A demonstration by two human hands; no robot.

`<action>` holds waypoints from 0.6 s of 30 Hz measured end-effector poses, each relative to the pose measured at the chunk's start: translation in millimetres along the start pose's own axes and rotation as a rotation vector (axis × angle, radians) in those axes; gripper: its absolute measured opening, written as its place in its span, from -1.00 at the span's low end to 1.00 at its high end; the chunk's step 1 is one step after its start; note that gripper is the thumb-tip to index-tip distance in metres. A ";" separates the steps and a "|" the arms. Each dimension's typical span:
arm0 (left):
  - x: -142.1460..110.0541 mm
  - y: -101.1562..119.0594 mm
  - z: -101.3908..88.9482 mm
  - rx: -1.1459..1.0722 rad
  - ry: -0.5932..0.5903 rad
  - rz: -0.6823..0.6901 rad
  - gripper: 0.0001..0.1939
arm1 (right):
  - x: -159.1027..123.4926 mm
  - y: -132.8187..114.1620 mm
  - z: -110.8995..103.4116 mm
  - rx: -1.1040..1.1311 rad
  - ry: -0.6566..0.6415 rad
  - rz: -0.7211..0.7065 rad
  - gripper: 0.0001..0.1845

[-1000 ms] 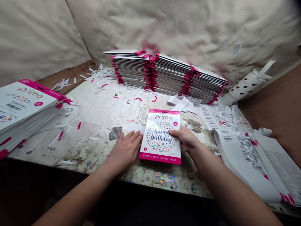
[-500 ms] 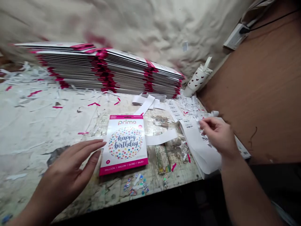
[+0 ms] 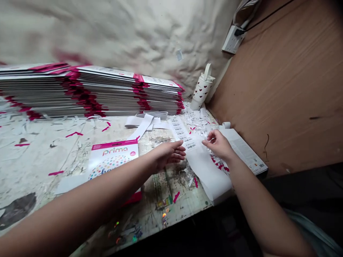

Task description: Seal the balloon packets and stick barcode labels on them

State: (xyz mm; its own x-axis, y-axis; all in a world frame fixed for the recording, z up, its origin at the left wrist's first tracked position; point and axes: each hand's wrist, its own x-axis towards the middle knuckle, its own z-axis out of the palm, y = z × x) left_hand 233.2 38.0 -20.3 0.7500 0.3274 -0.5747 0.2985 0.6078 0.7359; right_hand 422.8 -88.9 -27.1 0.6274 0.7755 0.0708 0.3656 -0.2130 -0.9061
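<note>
A strip of barcode labels (image 3: 191, 143) on white backing paper runs down the table, its lower end curling over the front edge. My right hand (image 3: 220, 145) is closed in a pinch at the strip's right edge, thumb and index finger together. From the left, my left hand (image 3: 170, 154) reaches to the same labels, fingers apart and holding nothing, its fingertips close to the strip's left edge. Under my left forearm lies a white and pink balloon packet (image 3: 115, 151) marked "prima", partly covered by the arm.
Stacks of pink-edged packets (image 3: 112, 89) line the back. A white tumbler with hearts (image 3: 202, 91) stands in the corner by paper scraps. At right lie a flat white box (image 3: 245, 151) and a brown panel (image 3: 289, 89) with a power socket (image 3: 233, 40). Looped white backing strip (image 3: 144, 125) lies behind the packet.
My left hand has moved right, from beside the packet across it to the label strip. My right hand has come to the strip's edge. The view has turned to the right.
</note>
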 end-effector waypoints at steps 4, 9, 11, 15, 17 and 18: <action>15.5 -5.3 10.9 -0.067 0.090 0.034 -0.83 | -0.7 18.3 4.9 -0.011 -0.081 0.135 -0.59; 23.3 0.2 26.3 -0.232 0.059 0.056 -0.78 | -7.0 4.1 11.4 0.237 -0.279 0.038 -0.55; 26.5 6.6 30.9 -0.289 0.027 0.105 -0.83 | -8.2 -7.2 8.3 0.356 -0.342 -0.041 -0.51; 28.0 16.1 35.4 -0.317 -0.055 0.138 -0.90 | -4.0 -20.2 3.0 0.387 -0.207 -0.132 -0.55; 26.6 18.6 35.8 -0.302 -0.096 0.098 -0.81 | -2.1 -22.6 2.2 0.301 -0.190 -0.165 -0.64; 25.9 19.5 35.7 -0.295 -0.109 0.085 -0.79 | -2.1 -23.6 2.0 0.245 -0.200 -0.181 -0.66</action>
State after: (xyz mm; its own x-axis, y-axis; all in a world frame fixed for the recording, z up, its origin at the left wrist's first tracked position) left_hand 279.5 32.5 -8.0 0.8285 0.3161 -0.4623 0.0603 0.7704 0.6347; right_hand 411.4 -84.4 -6.7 0.4119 0.8937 0.1779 0.2675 0.0680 -0.9612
